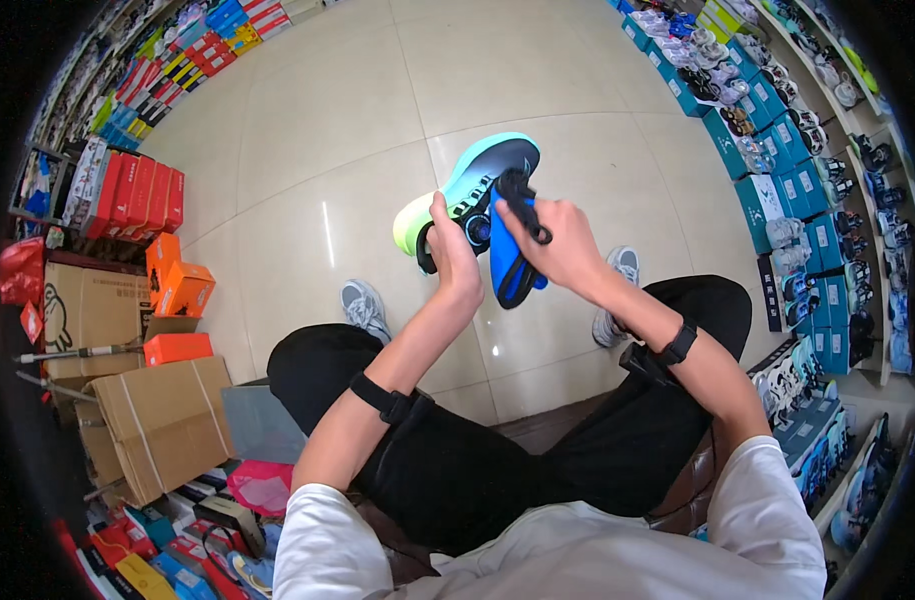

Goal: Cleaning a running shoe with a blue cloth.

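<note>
A running shoe [468, 176] with a pale green, turquoise and dark blue upper is raised above the floor, its toe pointing up and right. A round dial [476, 229] sits over its black lacing. My left hand [456, 251] grips the shoe at the heel and collar, thumb along the near side. In my right hand [566, 240] is a blue fabric piece [511, 259] with black edging and a black loop. It overlaps the shoe's right side; whether the two touch I cannot tell. Part of the fabric lies hidden behind my fingers.
Below the shoe is a pale tiled floor [337, 135]. Shelves of shoes and teal shoe boxes [772, 142] line the right. Red shoe boxes [138, 195], orange boxes [183, 289] and a tied cardboard carton [164, 424] stand at left. My knees frame the space below my hands.
</note>
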The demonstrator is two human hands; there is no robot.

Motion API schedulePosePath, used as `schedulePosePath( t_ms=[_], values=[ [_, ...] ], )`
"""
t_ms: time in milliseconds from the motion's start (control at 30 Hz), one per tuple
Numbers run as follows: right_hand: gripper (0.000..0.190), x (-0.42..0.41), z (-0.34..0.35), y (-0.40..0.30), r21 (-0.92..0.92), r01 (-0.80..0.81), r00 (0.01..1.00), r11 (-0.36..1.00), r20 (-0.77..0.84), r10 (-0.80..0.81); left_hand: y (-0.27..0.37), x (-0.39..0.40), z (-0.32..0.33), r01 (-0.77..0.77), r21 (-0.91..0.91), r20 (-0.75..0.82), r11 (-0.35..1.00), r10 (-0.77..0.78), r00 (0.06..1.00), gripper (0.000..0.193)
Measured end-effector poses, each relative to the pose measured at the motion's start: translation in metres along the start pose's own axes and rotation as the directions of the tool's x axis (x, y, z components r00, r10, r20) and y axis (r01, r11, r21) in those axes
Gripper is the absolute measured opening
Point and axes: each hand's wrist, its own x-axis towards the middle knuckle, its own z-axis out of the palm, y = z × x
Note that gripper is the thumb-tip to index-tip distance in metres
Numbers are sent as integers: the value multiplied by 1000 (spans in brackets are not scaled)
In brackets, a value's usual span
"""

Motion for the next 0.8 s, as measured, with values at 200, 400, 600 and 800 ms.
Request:
schedulePosePath(
  t_ms=[200, 400, 600, 800],
  values=[
    [48, 11, -13, -10, 78, -85, 994, 993, -55, 90, -7, -12, 3, -177, 287, 51, 941, 170, 984, 72],
    [36, -2, 2, -4, -231, 72, 987, 970, 157, -35, -7, -8, -5, -20, 221, 58, 975, 8, 998, 67],
    [43, 2, 6, 2, -412, 158, 977, 897, 196, -81, 0, -11, 1, -32, 88, -2, 996, 32, 999, 68],
    [40, -6, 0, -6, -360, 278, 960, 890, 145, -241, 10, -16, 5, 13, -18, 43, 1000, -12, 999, 72]
  ],
)
